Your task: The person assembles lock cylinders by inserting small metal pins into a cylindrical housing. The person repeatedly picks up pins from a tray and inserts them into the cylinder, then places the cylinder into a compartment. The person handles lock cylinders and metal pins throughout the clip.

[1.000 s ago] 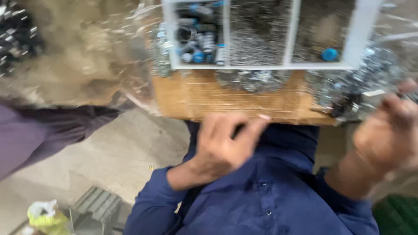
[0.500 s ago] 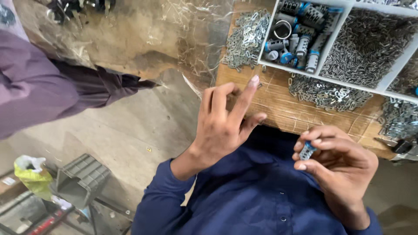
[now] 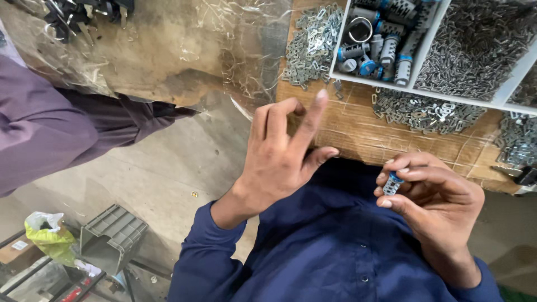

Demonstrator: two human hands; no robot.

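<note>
Right hand (image 3: pixel 433 204) pinches small grey-blue cylinder (image 3: pixel 392 183), probably metal; left hand (image 3: pixel 279 156) spread, empty, well apart.

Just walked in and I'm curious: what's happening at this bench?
A person in a blue shirt holds a small grey and blue cylinder part in the right hand. The left hand is raised, empty, fingers spread, over the wooden board. A white divided tray holds more such parts and small metal clips.
</note>
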